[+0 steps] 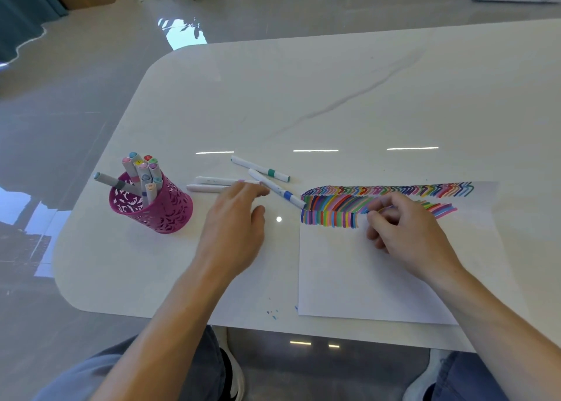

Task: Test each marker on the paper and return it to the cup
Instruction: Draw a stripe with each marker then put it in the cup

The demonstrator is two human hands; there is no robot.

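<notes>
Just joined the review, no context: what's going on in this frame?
A person at a white table is testing markers. The left hand reaches with straight fingers toward four loose markers lying between the pink cup and the paper, among them a green-banded marker and a blue-banded marker. The right hand rests curled on the paper's coloured strokes; whether it holds anything is unclear. More markers stand in the cup.

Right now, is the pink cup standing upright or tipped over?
Upright. The pink cup stands on its base on the table, mouth upward, with capped markers sticking out of the top.
</notes>
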